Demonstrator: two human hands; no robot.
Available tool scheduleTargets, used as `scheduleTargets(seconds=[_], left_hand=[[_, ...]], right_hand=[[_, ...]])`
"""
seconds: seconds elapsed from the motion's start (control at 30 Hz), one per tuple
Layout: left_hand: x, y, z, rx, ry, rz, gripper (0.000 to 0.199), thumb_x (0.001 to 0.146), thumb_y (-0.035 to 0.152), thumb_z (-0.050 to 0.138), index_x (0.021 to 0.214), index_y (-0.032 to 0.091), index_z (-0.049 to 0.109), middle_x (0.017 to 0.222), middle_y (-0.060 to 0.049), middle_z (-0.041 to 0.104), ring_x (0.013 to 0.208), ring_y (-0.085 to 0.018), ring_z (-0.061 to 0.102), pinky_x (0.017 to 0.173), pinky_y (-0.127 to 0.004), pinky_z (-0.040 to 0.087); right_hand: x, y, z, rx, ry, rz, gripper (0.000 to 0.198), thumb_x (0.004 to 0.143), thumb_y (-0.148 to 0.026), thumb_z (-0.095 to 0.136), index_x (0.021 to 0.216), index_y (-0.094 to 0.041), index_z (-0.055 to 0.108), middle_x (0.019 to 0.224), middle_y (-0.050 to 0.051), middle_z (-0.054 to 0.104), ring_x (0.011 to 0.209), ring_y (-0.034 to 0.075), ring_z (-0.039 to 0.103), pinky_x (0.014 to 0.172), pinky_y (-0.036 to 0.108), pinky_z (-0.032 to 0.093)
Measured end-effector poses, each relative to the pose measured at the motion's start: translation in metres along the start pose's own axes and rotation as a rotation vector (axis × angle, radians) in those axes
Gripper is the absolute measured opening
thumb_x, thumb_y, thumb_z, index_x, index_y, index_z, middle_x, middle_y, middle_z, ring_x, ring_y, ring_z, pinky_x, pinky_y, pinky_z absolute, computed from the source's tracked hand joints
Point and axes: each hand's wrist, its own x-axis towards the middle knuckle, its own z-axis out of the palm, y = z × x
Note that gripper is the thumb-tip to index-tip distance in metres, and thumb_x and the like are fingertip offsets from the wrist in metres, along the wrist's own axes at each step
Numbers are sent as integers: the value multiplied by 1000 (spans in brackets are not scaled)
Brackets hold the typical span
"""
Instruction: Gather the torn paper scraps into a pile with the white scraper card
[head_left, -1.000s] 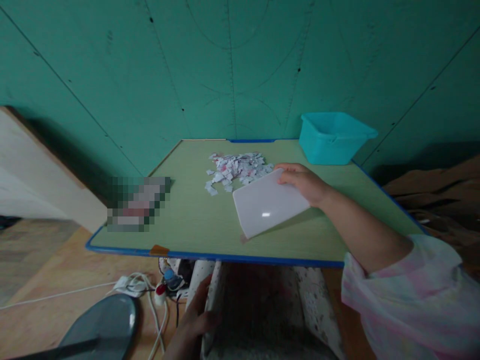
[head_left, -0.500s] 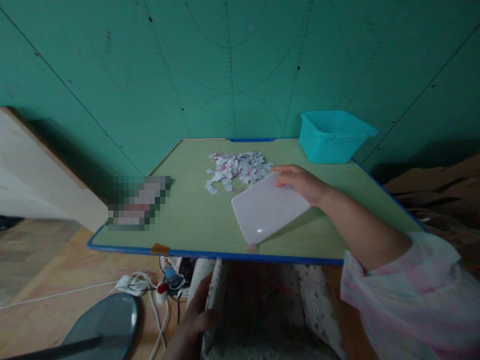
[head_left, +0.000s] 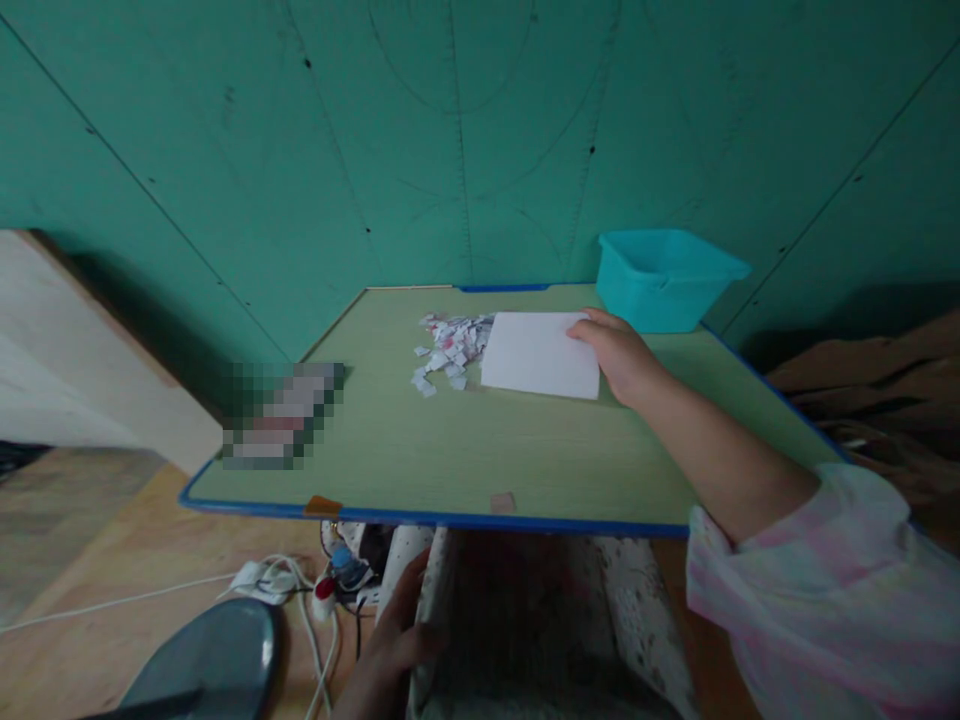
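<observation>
My right hand point(head_left: 615, 355) grips a flat, thin white plastic board point(head_left: 541, 352) by its right edge, thumb on top. The board hangs tilted over the right part of a pile of torn paper scraps point(head_left: 454, 345), hiding some of them. Most scraps are white, a few with pink marks. Below the table's front edge, my left hand point(head_left: 397, 630) is closed around the left edge of a white, dark-speckled item point(head_left: 429, 610) with a dark, stained middle. What that item is, I cannot make out.
The pale green table point(head_left: 420, 450) has a blue rim. A turquoise plastic tub point(head_left: 660, 285) stands at its back right, against the green wall point(head_left: 480, 130). A pixelated flat object point(head_left: 289, 415) lies at the left. White cables point(head_left: 274, 580) and a grey round base point(head_left: 210, 650) are on the floor.
My right hand has moved the white board up and away from me, from in front of the paper scraps to over their right side. My left hand stays put.
</observation>
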Motion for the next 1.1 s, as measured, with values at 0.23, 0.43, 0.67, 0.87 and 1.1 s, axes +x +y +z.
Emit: scheduleTargets(seconds=[0.23, 0.43, 0.67, 0.87, 1.1], left_hand=[[-2, 2, 12, 81, -25, 134, 57, 44, 16, 67, 100, 26, 65, 76, 1, 73, 85, -27, 65, 67, -30, 50], [-9, 6, 19, 121, -32, 144, 55, 45, 16, 63, 99, 25, 66, 72, 1, 71, 82, -25, 65, 64, -28, 49], [-11, 7, 19, 65, -63, 142, 51, 47, 16, 65, 97, 26, 66, 69, 3, 70, 56, -15, 59, 53, -24, 45], [-9, 8, 20, 85, -24, 167, 51, 46, 13, 62, 95, 24, 67, 70, 4, 69, 59, -15, 58, 53, -22, 44], [-5, 6, 16, 114, -51, 164, 54, 45, 14, 62, 99, 24, 67, 73, 2, 70, 65, -18, 60, 55, -24, 44]], right_hand=[[-3, 3, 3, -54, -67, 4, 12, 63, -26, 52, 71, -18, 51, 60, -3, 51, 55, 11, 45, 50, 24, 29], [-6, -1, 3, 56, -108, 113, 10, 59, -24, 52, 66, -20, 46, 53, -5, 45, 48, 11, 42, 45, 25, 25], [-2, 6, 6, 51, -113, 53, 13, 62, -26, 56, 73, -19, 52, 60, -3, 52, 56, 12, 46, 51, 25, 30], [-6, 3, 12, 14, -144, 75, 14, 61, -26, 55, 72, -19, 52, 57, -4, 50, 52, 11, 45, 48, 24, 30], [-4, 4, 8, 92, -93, 81, 15, 60, -25, 55, 73, -19, 51, 57, -4, 50, 51, 11, 45, 46, 24, 29]])
